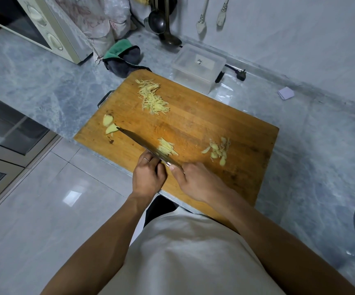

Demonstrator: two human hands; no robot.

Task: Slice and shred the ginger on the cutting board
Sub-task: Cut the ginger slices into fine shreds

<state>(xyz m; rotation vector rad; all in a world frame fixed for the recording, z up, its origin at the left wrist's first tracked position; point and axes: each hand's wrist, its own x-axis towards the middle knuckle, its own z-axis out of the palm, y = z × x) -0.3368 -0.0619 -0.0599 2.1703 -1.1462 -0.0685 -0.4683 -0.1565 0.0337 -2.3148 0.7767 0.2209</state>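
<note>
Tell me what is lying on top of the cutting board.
On the cutting board: a far shred pile, shreds beside the knife, two ginger pieces at the left, scraps at the right. Whatever is under the left hand is hidden.

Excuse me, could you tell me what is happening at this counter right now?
A person is shredding ginger on a wooden cutting board. The right hand grips the knife, while the left hand rests against the blade beside freshly cut strips. A bigger pile of shreds lies farther back; unshredded slices wait on the right.
</note>
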